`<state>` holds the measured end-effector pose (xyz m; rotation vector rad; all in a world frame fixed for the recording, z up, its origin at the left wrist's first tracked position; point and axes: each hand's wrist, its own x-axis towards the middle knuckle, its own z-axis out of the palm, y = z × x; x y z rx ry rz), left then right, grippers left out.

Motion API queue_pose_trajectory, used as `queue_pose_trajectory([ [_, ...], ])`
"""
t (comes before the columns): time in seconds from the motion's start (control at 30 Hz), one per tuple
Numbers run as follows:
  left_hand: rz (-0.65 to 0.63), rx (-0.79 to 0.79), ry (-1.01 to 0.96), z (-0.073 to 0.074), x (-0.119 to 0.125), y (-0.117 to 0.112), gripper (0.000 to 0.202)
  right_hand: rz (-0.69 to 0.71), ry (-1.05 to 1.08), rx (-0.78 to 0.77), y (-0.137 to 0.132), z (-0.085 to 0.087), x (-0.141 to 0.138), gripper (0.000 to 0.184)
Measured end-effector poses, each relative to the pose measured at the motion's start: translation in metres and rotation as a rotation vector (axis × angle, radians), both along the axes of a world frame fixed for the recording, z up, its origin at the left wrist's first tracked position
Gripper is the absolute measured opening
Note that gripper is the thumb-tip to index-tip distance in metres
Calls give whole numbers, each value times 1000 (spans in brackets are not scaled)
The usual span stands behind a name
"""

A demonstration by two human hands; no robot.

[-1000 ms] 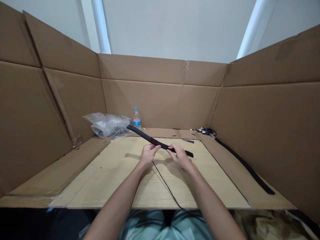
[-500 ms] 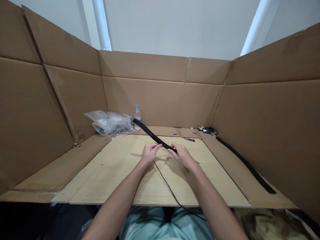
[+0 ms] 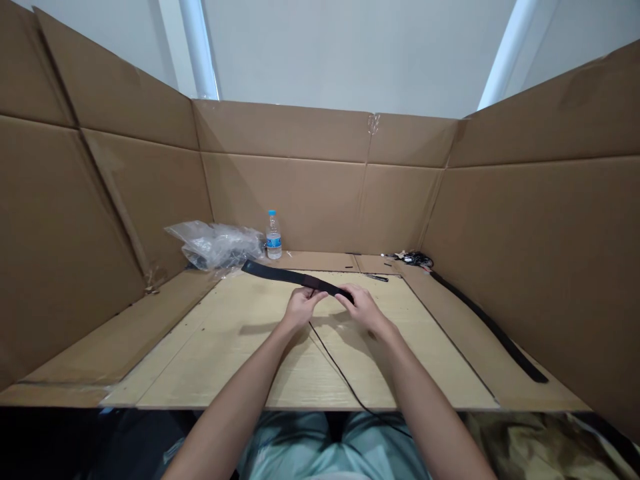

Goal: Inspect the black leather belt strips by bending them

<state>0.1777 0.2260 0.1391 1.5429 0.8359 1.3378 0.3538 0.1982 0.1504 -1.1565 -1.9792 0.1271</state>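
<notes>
My left hand (image 3: 300, 310) and right hand (image 3: 363, 308) sit close together with a small gap between them, both closed on a flat black strap (image 3: 295, 276). The strap is matte and stiff-looking, though I can't tell whether it's rubber or leather. My bare forearms rise from the bottom corners of the frame and converge at the centre, with my fingers curled over the strap's edges. Its long axis runs almost level across the middle of the frame, sloping up to the left. The free end points toward the water bottle, while the other end disappears under my right fingers. A thin black cable (image 3: 333, 367) runs from beneath my left hand across the pale wood-grain board (image 3: 225, 353) and over its front edge. Farther up, a crumpled clear plastic bag (image 3: 215, 245) lies left of the plastic water bottle (image 3: 273, 237), which stands upright with a blue cap. A small dark tool (image 3: 376, 277) lies at the board's far right corner, near a small black-and-white tangle (image 3: 414, 258). A second black strap (image 3: 493, 328) runs along the cardboard flap on the right, below the brown cardboard walls (image 3: 285, 200).
</notes>
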Motion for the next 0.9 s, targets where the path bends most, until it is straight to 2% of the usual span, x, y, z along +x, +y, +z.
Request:
queue_pose_trajectory([
  [0.23,51,-28,3,-4,0,3,36,-97,26,-79,-2,-3,-4,14],
  [0.33,45,-33,-24,-5,0,4,35,-58,10,-69,-5,-1,-5,12],
  [0.43,32,-28,-15,-2,-1,3,32,21,42,-41,-8,1,-4,18],
  [0.57,-47,-25,-20,3,-4,1,32,50,75,37,-7,1,-6,15],
  [0.7,-48,-48,-6,0,-5,3,34,-12,64,17,-3,-4,-9,26],
  [0.8,-52,-34,45,-4,-3,5,31,-89,-78,-6,0,-6,-7,12],
  [0.9,-58,4,93,-7,-1,6,28,-156,-175,25,-2,-4,-4,14],
])
